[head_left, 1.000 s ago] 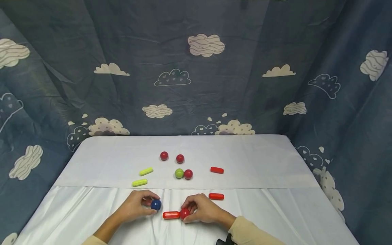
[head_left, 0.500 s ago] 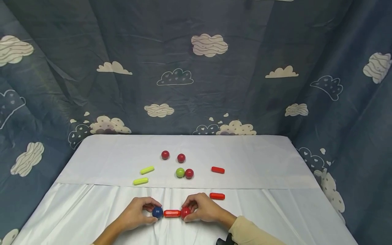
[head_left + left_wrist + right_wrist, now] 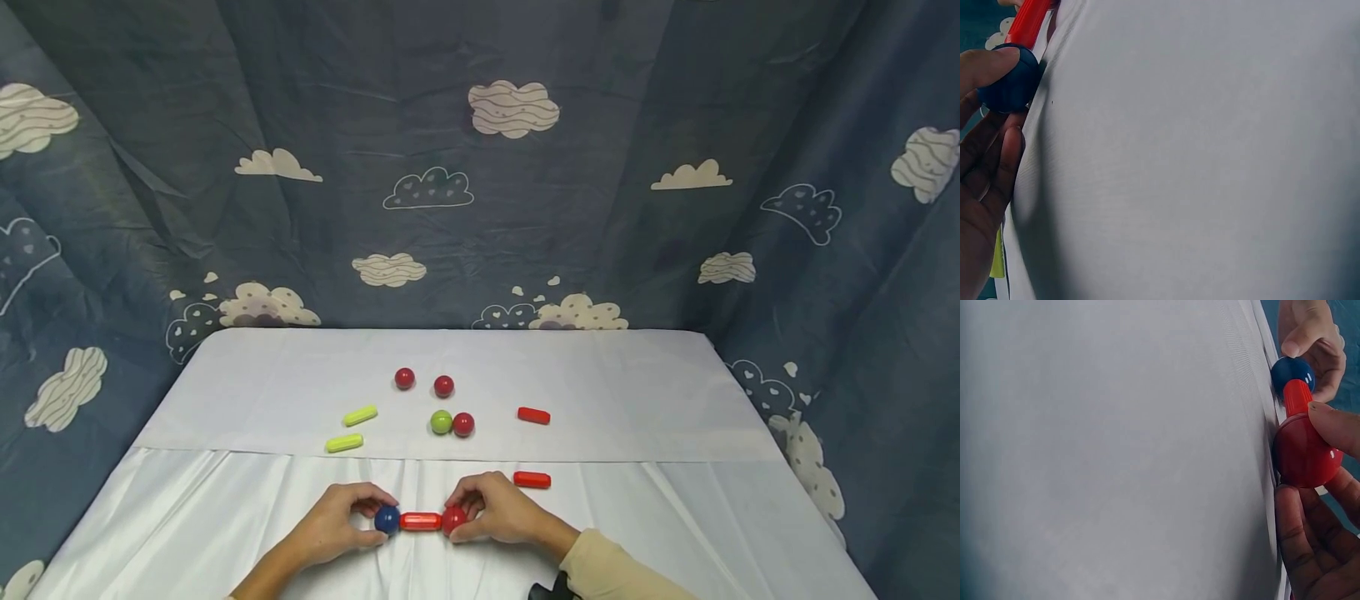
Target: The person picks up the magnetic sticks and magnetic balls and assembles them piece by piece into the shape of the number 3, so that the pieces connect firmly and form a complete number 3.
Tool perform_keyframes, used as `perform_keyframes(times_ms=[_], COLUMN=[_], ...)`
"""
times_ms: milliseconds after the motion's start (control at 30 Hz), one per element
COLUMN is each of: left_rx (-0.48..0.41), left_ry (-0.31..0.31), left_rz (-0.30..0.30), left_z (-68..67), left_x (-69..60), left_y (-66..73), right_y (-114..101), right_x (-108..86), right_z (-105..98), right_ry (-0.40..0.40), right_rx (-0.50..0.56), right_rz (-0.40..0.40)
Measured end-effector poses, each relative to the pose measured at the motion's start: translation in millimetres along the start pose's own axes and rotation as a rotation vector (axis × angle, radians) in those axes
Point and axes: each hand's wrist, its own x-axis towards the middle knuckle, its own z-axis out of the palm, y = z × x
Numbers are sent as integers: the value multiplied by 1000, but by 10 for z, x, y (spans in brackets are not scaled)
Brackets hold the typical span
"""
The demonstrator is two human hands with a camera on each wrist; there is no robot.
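Observation:
A short red rod (image 3: 421, 522) lies crosswise near the front of the table, with a ball touching each end. My left hand (image 3: 335, 522) pinches the blue ball (image 3: 387, 520) at the rod's left end between thumb and fingers. At the right end, the red ball (image 3: 453, 521) is held by my right hand (image 3: 501, 510), thumb in front and fingers behind. In the right wrist view, blue ball (image 3: 1293, 374), rod (image 3: 1298, 397) and red ball (image 3: 1307, 451) form one line. The left wrist view shows my thumb across the blue ball (image 3: 1012, 81).
Behind my hands lie two yellow-green rods (image 3: 344, 443), a green ball (image 3: 441, 422) touching a red ball (image 3: 463, 424), and two more red balls (image 3: 405, 378). Two red rods (image 3: 532, 480) lie to the right. A cloud-patterned curtain (image 3: 427, 233) surrounds the white-covered table (image 3: 637, 400).
My left hand has brought the blue ball toward me and rightward until it meets the red rod's left end. My right hand stays on the red ball.

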Motion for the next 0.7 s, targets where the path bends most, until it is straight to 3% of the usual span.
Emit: perform_keyframes(times_ms=[167,700], left_rx=[23,57], left_ry=[-4,-38], left_rz=[22,14], left_z=[-16,-53], left_x=[3,33], left_y=[-6,21], right_y=[-9,-19], right_x=[-1,0], right_z=[2,-2], right_ry=[6,0], right_rx=[-4,-6], right_rz=[0,14])
